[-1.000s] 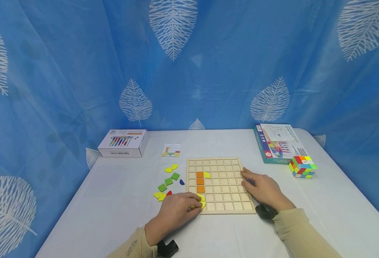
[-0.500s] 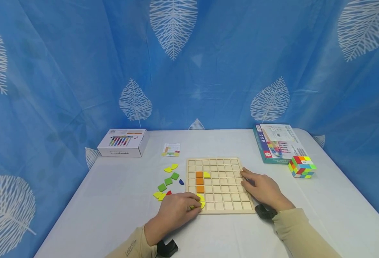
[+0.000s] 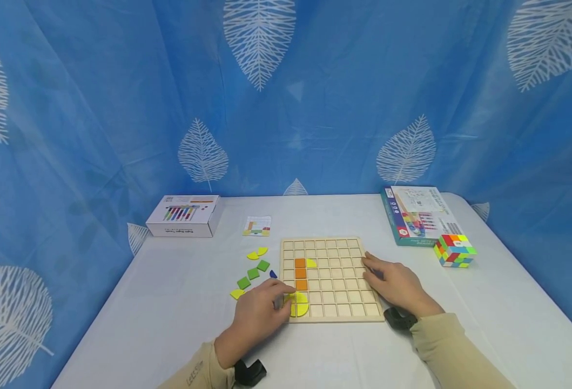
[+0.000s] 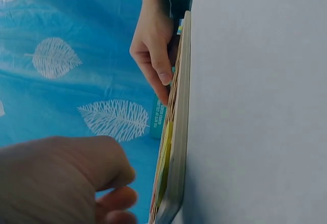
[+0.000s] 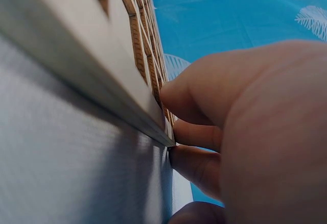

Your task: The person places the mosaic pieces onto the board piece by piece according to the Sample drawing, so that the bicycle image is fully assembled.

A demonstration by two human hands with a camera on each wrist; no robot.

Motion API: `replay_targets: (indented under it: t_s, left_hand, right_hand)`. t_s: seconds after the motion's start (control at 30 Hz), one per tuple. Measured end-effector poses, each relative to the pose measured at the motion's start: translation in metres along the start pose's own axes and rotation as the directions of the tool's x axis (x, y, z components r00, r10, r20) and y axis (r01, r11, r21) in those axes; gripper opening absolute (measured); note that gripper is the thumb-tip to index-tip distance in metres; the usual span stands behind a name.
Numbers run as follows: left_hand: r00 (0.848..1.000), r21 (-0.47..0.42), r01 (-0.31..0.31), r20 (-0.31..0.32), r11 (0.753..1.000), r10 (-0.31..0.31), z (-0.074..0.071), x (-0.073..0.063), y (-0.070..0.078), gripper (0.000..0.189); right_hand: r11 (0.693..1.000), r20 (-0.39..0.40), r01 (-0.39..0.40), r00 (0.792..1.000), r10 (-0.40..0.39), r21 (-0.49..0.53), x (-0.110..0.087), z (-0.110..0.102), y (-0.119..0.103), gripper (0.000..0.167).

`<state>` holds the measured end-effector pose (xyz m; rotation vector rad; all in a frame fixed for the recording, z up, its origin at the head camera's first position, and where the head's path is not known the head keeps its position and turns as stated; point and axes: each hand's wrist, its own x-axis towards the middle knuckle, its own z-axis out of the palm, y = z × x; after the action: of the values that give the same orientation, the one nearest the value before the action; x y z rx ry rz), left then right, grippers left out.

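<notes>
A wooden grid board lies on the table in the head view. My left hand hovers by its near left corner, fingers loosely bent and nothing visible between them. Partly under those fingers, yellow quarter-circle tiles form a round shape in the corner cells. Orange square tiles stand in a column above, beside one yellow quarter tile. My right hand rests on the board's right edge; in the right wrist view, its thumb and fingertips touch the rim.
Left of the board lie green square tiles, yellow tiles and a blue tile. A pattern card sits behind them. A white box stands back left; a flat box and puzzle cube stand right.
My left hand has drawn back to the left from the yellow tiles, uncovering more of the round shape and hiding a red tile. My right hand stays on the board's edge.
</notes>
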<state>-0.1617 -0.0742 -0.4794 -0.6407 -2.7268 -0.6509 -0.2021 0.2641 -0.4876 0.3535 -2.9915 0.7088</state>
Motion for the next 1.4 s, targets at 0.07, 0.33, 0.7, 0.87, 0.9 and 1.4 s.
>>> replay_targets:
  t_s: [0.07,0.33,0.7,0.87,0.9,1.4]
  left_hand:
    - [0.999,0.002,0.032,0.027,0.999,-0.032,0.0,0.0,0.0,0.023]
    - [0.998,-0.01,0.042,0.055,0.999,-0.041,0.001,0.0,-0.001,0.022]
    - [0.997,0.01,0.045,0.057,0.999,-0.045,0.002,0.001,-0.002,0.021]
    - [0.997,0.001,0.082,0.01,0.997,-0.082,0.0,0.002,-0.004,0.017]
    - [0.995,0.001,0.096,-0.003,0.995,-0.096,-0.001,0.002,-0.006,0.016]
    - [0.889,-0.064,0.439,-0.111,0.896,-0.443,-0.037,0.022,-0.069,0.023]
  right_hand:
    - [1.0,-0.005,0.004,1.0,-0.004,0.003,0.0,0.0,0.0,0.047]
    - [1.0,-0.014,0.012,1.0,-0.012,0.006,-0.001,0.0,-0.001,0.047]
    - [1.0,-0.007,0.01,1.0,-0.01,-0.001,0.001,-0.001,0.001,0.048]
    - [1.0,-0.009,0.012,1.0,-0.012,-0.001,0.001,0.0,0.001,0.048]
    - [1.0,-0.01,0.012,1.0,-0.012,0.0,0.001,0.0,0.001,0.048]
    - [1.0,-0.006,0.018,1.0,-0.018,0.0,0.0,-0.001,0.0,0.048]
